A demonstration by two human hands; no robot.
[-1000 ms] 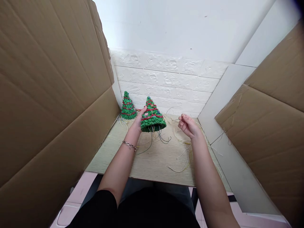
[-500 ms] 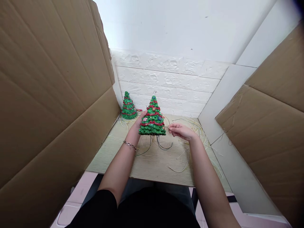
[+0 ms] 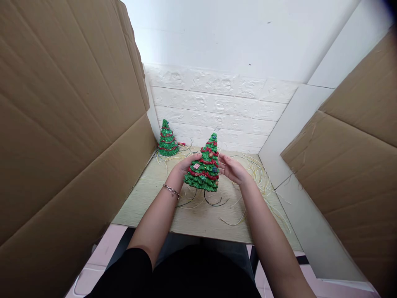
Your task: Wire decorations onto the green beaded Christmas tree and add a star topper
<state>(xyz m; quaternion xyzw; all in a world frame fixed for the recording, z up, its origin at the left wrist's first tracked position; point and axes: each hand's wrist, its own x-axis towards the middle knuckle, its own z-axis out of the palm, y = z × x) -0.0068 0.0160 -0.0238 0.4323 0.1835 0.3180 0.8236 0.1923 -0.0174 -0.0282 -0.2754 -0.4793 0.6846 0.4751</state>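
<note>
Tilted slightly to the right, a green Christmas tree figurine [image 3: 204, 169] with red garlands and small painted ornaments is held above the table. My left hand [image 3: 190, 160] grips it from the left, thumb on the front edge and the other fingers hidden behind. My right hand [image 3: 232, 167] is against its right side, fingertips partly out of sight behind the tree. A clear piece [image 3: 216, 130] sticks up at the tip. Dark wires [image 3: 214, 203] hang below the base onto the tabletop.
A second green tree figurine [image 3: 168, 140] stands at the back left, beside a thin red tool-like item [image 3: 182, 144]. Loose white and yellow wires [image 3: 260, 178] are spread over the table's right side. Cardboard panels [image 3: 77, 103] flank the wooden table [image 3: 186, 223]; a white brick-patterned wall [image 3: 217, 99] closes the back.
The tree has moved right and down, and now tilts to the right. My right hand, which was pinching a thin wire beside the tree, has come up to the tree's right side.
</note>
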